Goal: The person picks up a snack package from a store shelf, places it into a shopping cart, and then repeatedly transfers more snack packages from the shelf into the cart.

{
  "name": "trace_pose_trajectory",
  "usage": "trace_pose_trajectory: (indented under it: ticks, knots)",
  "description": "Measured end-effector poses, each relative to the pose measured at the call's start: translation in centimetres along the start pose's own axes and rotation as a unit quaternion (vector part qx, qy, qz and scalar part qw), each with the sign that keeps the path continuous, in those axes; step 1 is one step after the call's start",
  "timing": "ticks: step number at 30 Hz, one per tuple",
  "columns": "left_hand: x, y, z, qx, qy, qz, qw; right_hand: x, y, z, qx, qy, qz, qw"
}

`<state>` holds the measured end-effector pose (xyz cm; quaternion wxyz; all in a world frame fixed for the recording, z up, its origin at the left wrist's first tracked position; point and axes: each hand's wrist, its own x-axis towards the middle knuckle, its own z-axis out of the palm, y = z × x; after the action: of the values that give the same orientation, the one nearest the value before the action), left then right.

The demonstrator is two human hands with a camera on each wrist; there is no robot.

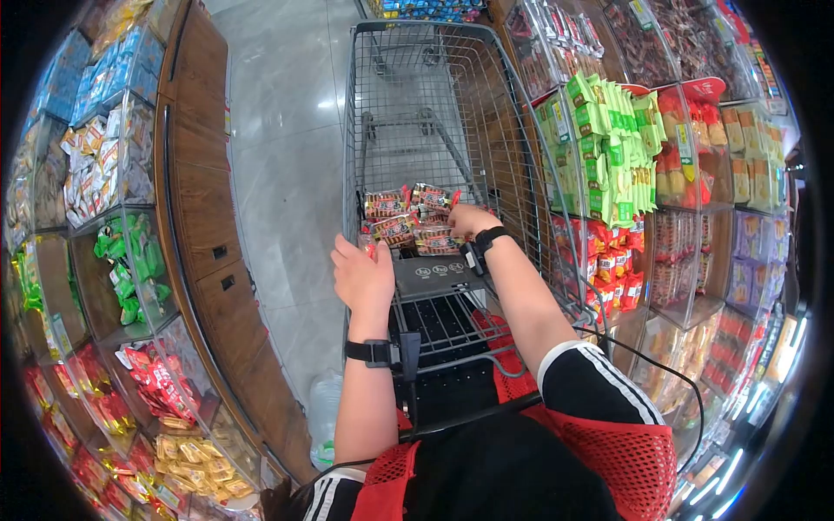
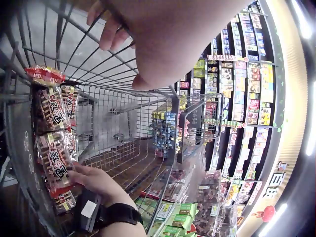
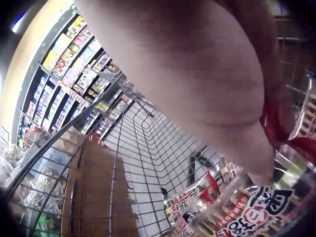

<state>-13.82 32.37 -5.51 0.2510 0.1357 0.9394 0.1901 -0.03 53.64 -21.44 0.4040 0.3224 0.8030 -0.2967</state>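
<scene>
Several clear snack packets [image 1: 395, 230] with dark lettering and red ends lie together in the near end of a wire shopping cart [image 1: 354, 104]. My right hand [image 1: 473, 221] is over the right side of this pile, fingers bent down at a packet. In the right wrist view, the thumb and fingers close about the red end of a snack packet [image 3: 271, 121]. My left hand [image 1: 363, 273] hovers at the cart's left side, fingers loosely extended and holding nothing. A packet's red end shows right beside it. In the left wrist view, the left hand [image 2: 163, 44] overlaps the cart's wires.
Bins of wrapped snacks line both sides, with green packets [image 1: 612, 148] close to the cart's right wall. A wooden cabinet [image 1: 213, 191] stands left of the tiled aisle [image 1: 278, 156]. A plastic bag [image 1: 325, 408] sits on the floor. A black cable [image 1: 665, 373] loops past the right arm.
</scene>
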Motion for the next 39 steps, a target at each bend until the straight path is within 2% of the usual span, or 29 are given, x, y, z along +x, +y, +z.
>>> trace_pose_trajectory:
  ticks: [1,2,5,6,9,13,16,19,21,23,26,29,30,33,36,39]
  knots:
    - [0.0,0.0,0.0,0.001,-0.002,-0.004,1.000,0.7,1.5,0.6,0.003,-0.010,0.019,1.000]
    - [-0.1,0.0,0.0,0.001,-0.001,-0.003,1.000,0.5,2.2,0.8,-0.024,0.032,0.020,0.999]
    - [0.0,0.0,-0.1,0.004,-0.001,0.000,1.000,0.4,3.3,1.3,-0.004,0.079,0.047,0.996]
    - [0.0,0.0,-0.1,0.006,-0.004,0.000,1.000,1.1,4.0,2.2,-0.023,0.106,0.030,0.994]
    - [0.1,0.0,0.0,0.009,-0.006,0.000,1.000,2.1,4.0,4.2,-0.037,0.172,0.079,0.981]
    - [0.0,-0.2,0.3,0.019,-0.002,0.004,1.000,0.5,1.7,4.2,-0.106,0.139,0.114,0.978]
    - [0.0,-0.3,0.3,0.026,-0.001,0.004,1.000,-0.1,-0.2,3.9,-0.091,0.166,0.075,0.979]
    - [-0.1,-0.4,0.6,0.029,0.007,0.012,0.999,1.8,-2.9,4.3,-0.070,0.191,-0.027,0.979]
    - [0.0,-0.4,0.6,0.034,0.000,0.007,0.999,0.8,-7.0,3.5,-0.049,0.190,-0.123,0.973]
    - [0.0,-0.2,0.3,0.032,-0.013,0.002,0.999,3.7,-9.2,4.4,0.027,0.090,-0.268,0.959]
    - [0.0,-0.1,-0.1,0.020,-0.029,-0.005,0.999,5.5,-12.4,7.1,0.004,0.072,-0.304,0.950]
    - [0.0,-0.2,0.1,0.015,-0.022,-0.006,1.000,5.2,-13.6,7.1,0.087,-0.002,-0.228,0.970]
    - [-0.1,-0.2,0.0,0.014,-0.023,-0.008,1.000,5.1,-13.3,7.2,0.134,-0.001,-0.259,0.957]
    - [-0.2,-0.2,0.1,0.017,-0.022,-0.006,1.000,4.4,-13.0,7.4,0.207,0.006,-0.277,0.938]
    - [-0.1,-0.3,0.2,0.021,-0.018,-0.004,1.000,4.2,-13.4,8.3,0.235,0.038,-0.263,0.935]
    - [0.0,-0.3,0.3,0.019,-0.014,-0.003,1.000,4.0,-14.4,9.5,0.189,0.151,-0.285,0.928]
